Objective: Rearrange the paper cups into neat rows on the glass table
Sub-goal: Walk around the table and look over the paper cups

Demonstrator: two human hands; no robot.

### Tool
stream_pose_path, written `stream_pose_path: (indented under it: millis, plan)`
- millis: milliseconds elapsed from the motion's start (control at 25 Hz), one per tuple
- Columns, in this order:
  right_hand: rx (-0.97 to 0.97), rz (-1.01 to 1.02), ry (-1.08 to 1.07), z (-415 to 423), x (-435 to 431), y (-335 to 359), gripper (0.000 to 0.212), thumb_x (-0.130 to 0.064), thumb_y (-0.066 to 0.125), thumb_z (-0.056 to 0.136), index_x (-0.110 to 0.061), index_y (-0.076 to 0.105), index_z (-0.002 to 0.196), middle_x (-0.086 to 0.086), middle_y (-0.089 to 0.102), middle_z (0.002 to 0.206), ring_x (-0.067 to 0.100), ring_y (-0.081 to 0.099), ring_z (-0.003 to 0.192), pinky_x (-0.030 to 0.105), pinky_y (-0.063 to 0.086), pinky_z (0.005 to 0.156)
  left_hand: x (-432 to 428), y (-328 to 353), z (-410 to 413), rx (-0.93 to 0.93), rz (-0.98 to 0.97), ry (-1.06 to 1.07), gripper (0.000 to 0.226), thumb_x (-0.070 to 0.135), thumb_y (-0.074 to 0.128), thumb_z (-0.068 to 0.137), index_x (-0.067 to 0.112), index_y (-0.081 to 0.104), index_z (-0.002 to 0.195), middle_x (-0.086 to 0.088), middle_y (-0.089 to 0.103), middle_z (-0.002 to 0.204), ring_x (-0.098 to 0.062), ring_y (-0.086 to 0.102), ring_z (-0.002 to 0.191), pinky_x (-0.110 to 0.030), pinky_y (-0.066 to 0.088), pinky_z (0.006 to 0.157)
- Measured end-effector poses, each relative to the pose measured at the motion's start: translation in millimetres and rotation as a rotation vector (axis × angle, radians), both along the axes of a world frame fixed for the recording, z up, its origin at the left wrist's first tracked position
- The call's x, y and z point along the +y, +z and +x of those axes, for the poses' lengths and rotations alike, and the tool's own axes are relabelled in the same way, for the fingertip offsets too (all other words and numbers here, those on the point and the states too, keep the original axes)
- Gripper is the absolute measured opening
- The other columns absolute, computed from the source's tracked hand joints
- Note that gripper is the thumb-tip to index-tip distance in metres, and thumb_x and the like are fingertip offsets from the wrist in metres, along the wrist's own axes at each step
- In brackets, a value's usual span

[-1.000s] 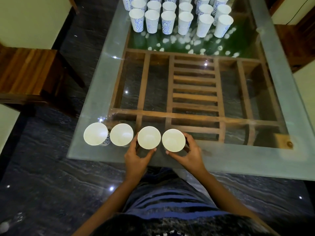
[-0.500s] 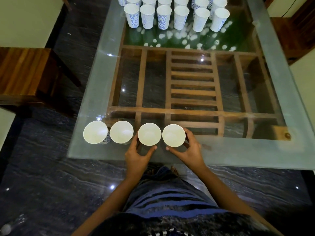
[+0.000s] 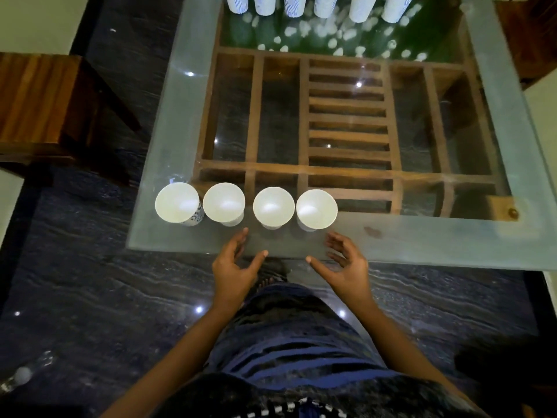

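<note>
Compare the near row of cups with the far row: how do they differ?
The near row has four cups, seen from above, white insides showing; the far row shows six, cut off by the picture's top. The near row stands on the table's border; the far row at its far end. Both line up on glass.

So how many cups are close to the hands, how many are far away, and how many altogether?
Near cups: 4
Far cups: 6, cut off by the picture's top edge
Total: 10 cups in view
</note>
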State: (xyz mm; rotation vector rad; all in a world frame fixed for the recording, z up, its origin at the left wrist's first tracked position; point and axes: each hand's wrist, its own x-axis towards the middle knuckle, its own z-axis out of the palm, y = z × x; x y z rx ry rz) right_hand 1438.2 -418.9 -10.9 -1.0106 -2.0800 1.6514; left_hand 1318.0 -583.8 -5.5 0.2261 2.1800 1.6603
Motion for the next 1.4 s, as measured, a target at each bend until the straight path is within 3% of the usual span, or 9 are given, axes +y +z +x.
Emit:
stream_pose_path:
  millis: [120,280,400,600,720,880,1040,1200,1400]
  plan:
    - [0.004,0.011,0.114,-0.5,-11.7,0.2,0.05,-0.031,0.08,0.066,-0.023,0.057,0.11,-0.004,0.063,0.105,0.01,0.063,0.098,0.025,0.054,0.084,-14.1,0.7,5.1,0.089,-0.067,0.018,0.046,0.009,0.074,0.074,0.015,0.058,0.117,0.004,0.059,0.113,-0.009,0.057,0.102,-0.006,0.042,0.085]
    - [-0.012,-0.033,0.373,-23.8,-34.2,2.8,0.048,-0.023,0.079,0.071,-0.026,0.056,0.113,0.002,0.062,0.11,0.011,0.06,0.104,0.023,0.052,0.087,-50.2,-0.7,10.6,0.088,-0.121,0.068,0.043,0.013,0.075,0.074,0.018,0.059,0.114,0.008,0.06,0.109,-0.009,0.058,0.1,-0.017,0.046,0.086]
    - [-0.005,-0.083,0.527,-55.3,-67.7,4.9,0.046,-0.024,0.077,0.073,-0.031,0.054,0.112,0.0,0.061,0.111,0.009,0.06,0.103,0.025,0.051,0.088,-90.6,-1.6,1.6,0.083,-0.123,0.176,0.041,0.015,0.075,0.074,0.027,0.058,0.109,0.015,0.061,0.107,-0.005,0.059,0.098,-0.013,0.047,0.083]
    - [0.032,-0.123,0.708,-122.9,-148.1,3.9,0.047,-0.019,0.078,0.072,-0.028,0.055,0.112,-0.003,0.062,0.112,0.006,0.06,0.102,0.024,0.051,0.088,-162.8,-2.1,-36.7,0.001,-0.008,0.478,0.04,0.01,0.073,0.075,0.023,0.058,0.109,0.004,0.065,0.105,-0.006,0.061,0.099,-0.02,0.05,0.084]
    - [0.082,-0.124,0.731,-184.2,-208.2,4.4,0.048,-0.017,0.078,0.072,-0.031,0.054,0.111,-0.003,0.062,0.111,0.004,0.06,0.101,0.018,0.05,0.086,-219.4,-4.2,-92.5,0.028,0.012,0.495,0.042,0.007,0.073,0.074,0.021,0.057,0.109,0.001,0.065,0.104,0.001,0.06,0.094,-0.015,0.05,0.083]
    - [0.13,-0.141,0.564,-270.2,-276.5,12.0,0.049,-0.007,0.077,0.072,-0.017,0.054,0.114,0.006,0.061,0.111,0.015,0.06,0.101,0.02,0.05,0.086,-278.1,6.5,-190.3,0.081,0.027,0.349,0.046,0.007,0.074,0.073,0.025,0.056,0.11,0.009,0.063,0.104,0.004,0.06,0.095,-0.013,0.048,0.084]
    - [0.197,-0.15,0.288,-341.4,-301.5,25.3,0.05,-0.006,0.076,0.072,-0.019,0.053,0.115,0.004,0.061,0.111,0.012,0.061,0.1,0.021,0.051,0.087,-292.2,23.1,-287.8,0.115,0.077,0.175,0.047,0.005,0.074,0.072,0.026,0.055,0.11,0.01,0.063,0.103,0.006,0.06,0.092,-0.011,0.047,0.083]
    - [0.224,-0.114,0.047,-387.5,-275.6,21.1,0.051,-0.012,0.078,0.07,-0.025,0.054,0.113,-0.002,0.063,0.109,0.004,0.062,0.099,0.018,0.051,0.083,-264.4,26.0,-359.3,0.113,0.104,0.017,0.046,0.01,0.075,0.073,0.027,0.056,0.111,0.011,0.063,0.104,0.001,0.06,0.097,-0.02,0.048,0.088]
    - [0.264,-0.128,-0.272,-467.9,-205.0,3.5,0.047,-0.012,0.078,0.071,-0.027,0.057,0.109,-0.004,0.064,0.106,0.011,0.064,0.096,0.022,0.053,0.081,-186.3,17.9,-464.6,0.132,0.071,-0.206,0.045,0.015,0.075,0.074,0.028,0.056,0.111,0.01,0.063,0.105,0.001,0.059,0.099,-0.016,0.049,0.084]
